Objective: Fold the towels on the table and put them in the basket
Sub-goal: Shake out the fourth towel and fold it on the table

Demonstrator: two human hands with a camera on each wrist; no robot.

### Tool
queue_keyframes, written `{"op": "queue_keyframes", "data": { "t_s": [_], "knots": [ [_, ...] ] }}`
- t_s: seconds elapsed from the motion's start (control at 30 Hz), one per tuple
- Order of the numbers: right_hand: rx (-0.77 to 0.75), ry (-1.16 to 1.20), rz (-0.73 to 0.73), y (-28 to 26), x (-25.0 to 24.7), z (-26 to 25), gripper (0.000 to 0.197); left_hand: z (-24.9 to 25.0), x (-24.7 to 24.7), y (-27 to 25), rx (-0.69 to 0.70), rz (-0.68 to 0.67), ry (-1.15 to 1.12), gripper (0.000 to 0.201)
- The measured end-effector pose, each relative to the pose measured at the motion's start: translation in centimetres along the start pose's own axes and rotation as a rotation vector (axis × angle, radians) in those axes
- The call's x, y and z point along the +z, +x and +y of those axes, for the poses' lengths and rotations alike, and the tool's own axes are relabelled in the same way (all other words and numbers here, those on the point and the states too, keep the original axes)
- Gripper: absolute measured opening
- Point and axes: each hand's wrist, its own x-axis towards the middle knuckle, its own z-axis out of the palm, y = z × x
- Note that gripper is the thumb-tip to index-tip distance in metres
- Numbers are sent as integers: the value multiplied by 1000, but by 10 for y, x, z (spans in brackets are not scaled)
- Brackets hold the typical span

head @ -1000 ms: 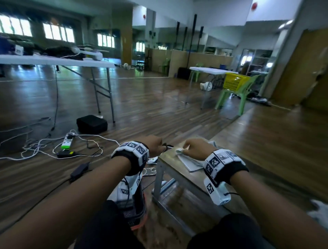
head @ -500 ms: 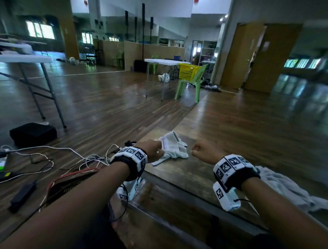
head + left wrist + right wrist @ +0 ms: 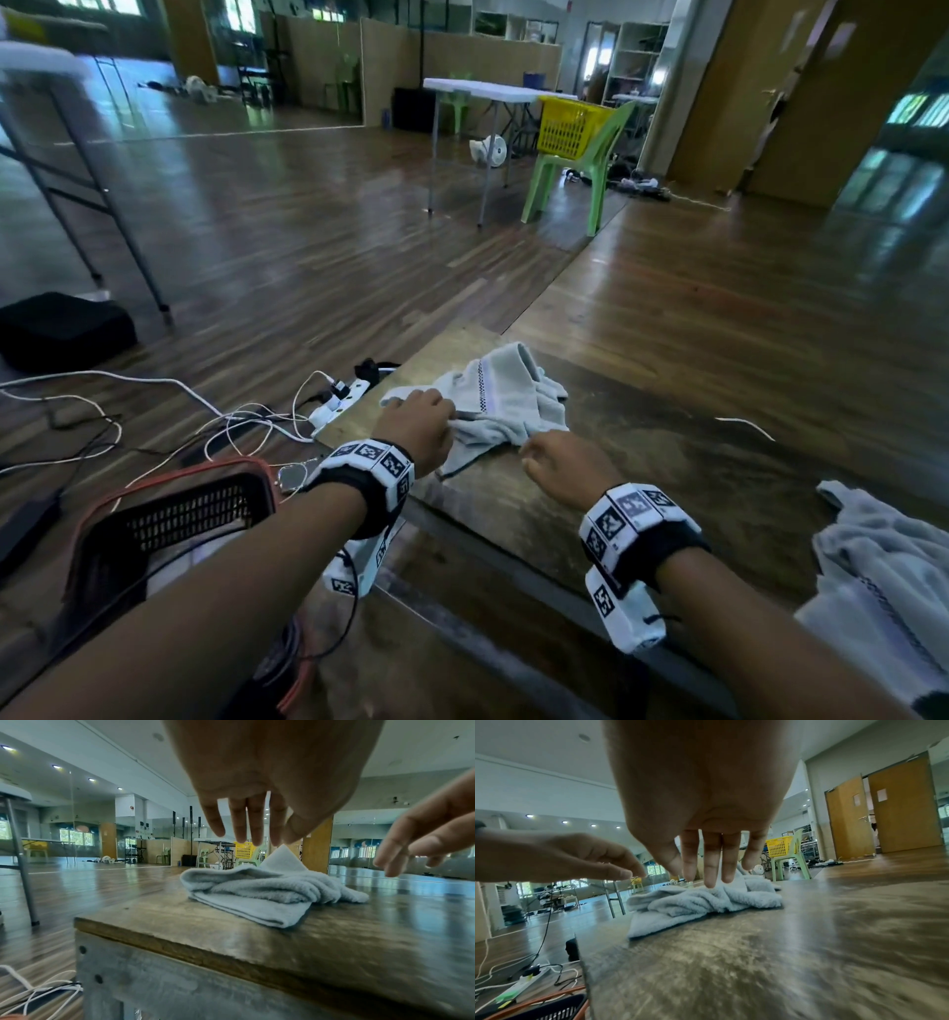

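A crumpled grey towel point(image 3: 500, 406) point(image 3: 257, 894) point(image 3: 706, 900) lies at the near left corner of the wooden table point(image 3: 667, 462). My left hand point(image 3: 421, 419) point(image 3: 270, 839) hovers over the towel's left edge with straight fingers that point down and hold nothing. To its right, my right hand point(image 3: 539, 452) point(image 3: 695, 874) is also open, and its fingertips point(image 3: 709, 882) reach the top of the towel's near folds. A second grey towel point(image 3: 883, 580) lies bunched at the table's right edge. A dark basket with a red rim point(image 3: 174, 514) stands on the floor, left of the table.
White and black cables and a power strip point(image 3: 339, 403) lie on the floor left of the table. A black case point(image 3: 61, 329) sits under a folding table. Far back, a yellow basket point(image 3: 570, 126) rests on a green chair point(image 3: 590, 169).
A second ago both hands pinched the towel at the table corner. Both hands are now open above the towel, which lies crumpled. The head view has swung right and down.
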Motion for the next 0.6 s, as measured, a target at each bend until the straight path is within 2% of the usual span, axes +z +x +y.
{"op": "queue_keyframes", "data": {
  "t_s": [0.2,0.33,0.43,0.6],
  "knots": [
    [-67,-83,146,66,18,-3,28,-18,24,46,-79,7,54,34],
    [-67,-125,90,92,30,-11,39,-23,31,58,-116,-25,106,20],
    [-67,-155,76,97,37,-16,43,-25,30,51,-54,43,36,16],
    [-55,-88,197,76,34,-22,26,-16,10,31,128,115,-21,17]
  ]
}}
